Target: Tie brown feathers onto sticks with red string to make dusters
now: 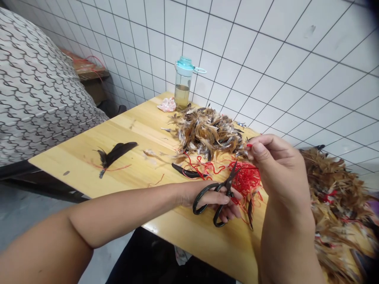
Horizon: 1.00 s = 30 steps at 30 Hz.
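Observation:
My left hand [213,202] grips black scissors [217,194], fingers through the loops, blades pointing up into a tangle of red thread [247,179]. My right hand [275,165] is raised above that tangle, its thumb and fingers pinched on a bit of red thread [249,145]. What else the fingers hide I cannot tell. A heap of brown feathers [207,132] lies just behind both hands on the wooden table [142,122].
A water bottle with a teal lid [182,83] stands at the table's far edge by the tiled wall, next to a pink crumpled scrap [167,104]. A dark tied feather bundle [115,154] lies at left. More feathers [334,197] pile up at right. A patterned cushion [35,86] is at left.

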Each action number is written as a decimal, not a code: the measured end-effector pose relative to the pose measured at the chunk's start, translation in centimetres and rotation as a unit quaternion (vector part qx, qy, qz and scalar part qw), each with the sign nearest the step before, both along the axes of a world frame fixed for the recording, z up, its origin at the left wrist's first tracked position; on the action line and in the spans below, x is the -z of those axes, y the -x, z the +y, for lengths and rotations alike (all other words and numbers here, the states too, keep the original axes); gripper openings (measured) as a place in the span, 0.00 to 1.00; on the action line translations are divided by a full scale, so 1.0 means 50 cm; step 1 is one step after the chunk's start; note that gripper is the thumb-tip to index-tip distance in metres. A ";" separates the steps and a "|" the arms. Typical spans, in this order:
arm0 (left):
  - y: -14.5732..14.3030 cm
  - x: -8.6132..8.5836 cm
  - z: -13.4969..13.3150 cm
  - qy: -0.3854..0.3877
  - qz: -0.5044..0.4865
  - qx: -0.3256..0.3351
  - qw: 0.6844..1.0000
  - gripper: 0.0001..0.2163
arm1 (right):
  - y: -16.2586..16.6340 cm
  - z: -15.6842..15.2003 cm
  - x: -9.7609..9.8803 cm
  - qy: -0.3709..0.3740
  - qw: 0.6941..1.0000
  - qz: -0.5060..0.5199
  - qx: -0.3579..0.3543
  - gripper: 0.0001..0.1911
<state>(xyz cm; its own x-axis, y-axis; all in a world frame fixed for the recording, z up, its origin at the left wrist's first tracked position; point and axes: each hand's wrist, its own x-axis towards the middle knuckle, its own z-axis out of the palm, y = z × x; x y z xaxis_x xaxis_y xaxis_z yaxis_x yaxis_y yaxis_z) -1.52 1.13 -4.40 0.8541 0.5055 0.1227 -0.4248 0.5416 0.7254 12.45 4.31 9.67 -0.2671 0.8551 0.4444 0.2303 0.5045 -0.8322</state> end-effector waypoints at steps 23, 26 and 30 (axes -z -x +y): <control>0.027 -0.061 0.004 -0.109 0.105 -0.146 0.978 0.21 | -0.069 0.068 0.001 0.080 0.996 0.039 0.031 0.14; 0.035 -0.068 0.009 -0.117 0.104 -0.159 0.975 0.21 | -0.076 0.087 0.017 0.102 0.994 -0.025 -0.009 0.16; 0.043 -0.072 0.013 -0.133 0.119 -0.157 0.971 0.21 | -0.070 0.102 0.036 0.145 0.972 -0.159 -0.094 0.19</control>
<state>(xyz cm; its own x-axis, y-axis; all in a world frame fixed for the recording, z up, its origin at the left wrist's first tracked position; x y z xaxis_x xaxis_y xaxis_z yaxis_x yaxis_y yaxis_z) -3.68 1.77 -0.80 0.6833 0.7229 0.1021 -0.3408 0.1922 0.9203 15.94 9.38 7.88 -0.5144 0.8554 0.0607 0.4261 0.3164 -0.8476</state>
